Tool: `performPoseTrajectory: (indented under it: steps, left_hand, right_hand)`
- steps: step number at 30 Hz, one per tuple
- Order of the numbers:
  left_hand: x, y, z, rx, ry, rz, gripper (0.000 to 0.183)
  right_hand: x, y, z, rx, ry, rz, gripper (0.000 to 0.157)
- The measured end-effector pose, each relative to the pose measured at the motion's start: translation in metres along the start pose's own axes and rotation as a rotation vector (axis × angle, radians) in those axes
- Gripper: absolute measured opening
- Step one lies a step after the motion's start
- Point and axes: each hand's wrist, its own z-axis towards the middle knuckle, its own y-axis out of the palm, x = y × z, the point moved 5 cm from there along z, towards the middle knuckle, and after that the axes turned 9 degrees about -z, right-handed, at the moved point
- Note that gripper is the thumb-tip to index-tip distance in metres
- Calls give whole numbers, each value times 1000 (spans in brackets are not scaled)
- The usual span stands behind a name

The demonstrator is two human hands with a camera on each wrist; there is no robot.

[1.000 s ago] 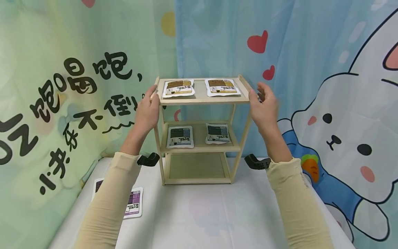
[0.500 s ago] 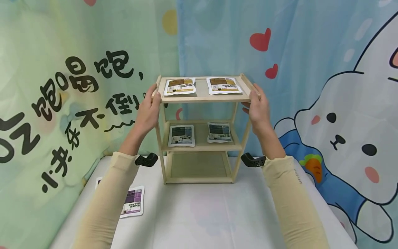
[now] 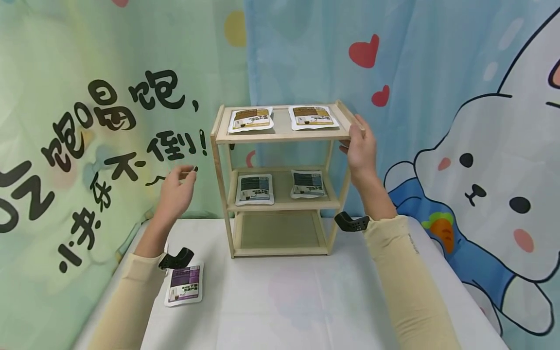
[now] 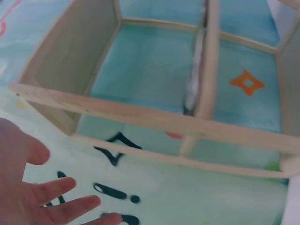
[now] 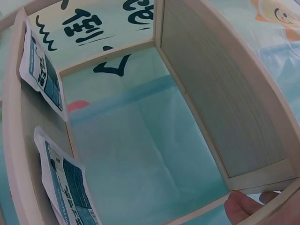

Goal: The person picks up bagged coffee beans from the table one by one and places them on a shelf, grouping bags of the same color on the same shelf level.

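Furthest left in my head view, the left grip [image 3: 176,193] hangs in the air beside the rack, touching nothing; the left wrist view shows its fingers and thumb apart. On the near side of it, slightly to its right, a purple packet [image 3: 185,285] lies flat on the white surface [image 3: 267,306], long axis running roughly near to far, its far end partly behind the black wrist camera [image 3: 177,258].

Next comes the wooden rack [image 3: 282,138], standing upright in the middle on the far half of the surface. Its long axis along the shelves runs left to right. Two brown packets [image 3: 251,119] sit side by side on the top shelf and two blue packets [image 3: 254,190] on the middle one.

At the right, my right grip [image 3: 363,151] is clamped on the rack's upper right corner.

I judge the next move turns on the left side: the rack's left end lies right of the left grip with a gap between, while the purple packet lies nearer to me, and the left grip is the closer one to it.
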Motion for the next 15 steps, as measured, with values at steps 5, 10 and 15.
performPoseTrajectory:
  steps: [5,10,15]
  left_hand:
    - [-30,0,-18,-53,-29,62,45]
    - [-61,8,-35,-101,-81,89,42]
    - [-94,8,-56,-111,-152,95,42]
  right_hand:
    - [2,1,0,-2,14,-4,55]
    - [1,-3,2,0,-11,3,56]
    - [2,-2,3,-10,-1,7,56]
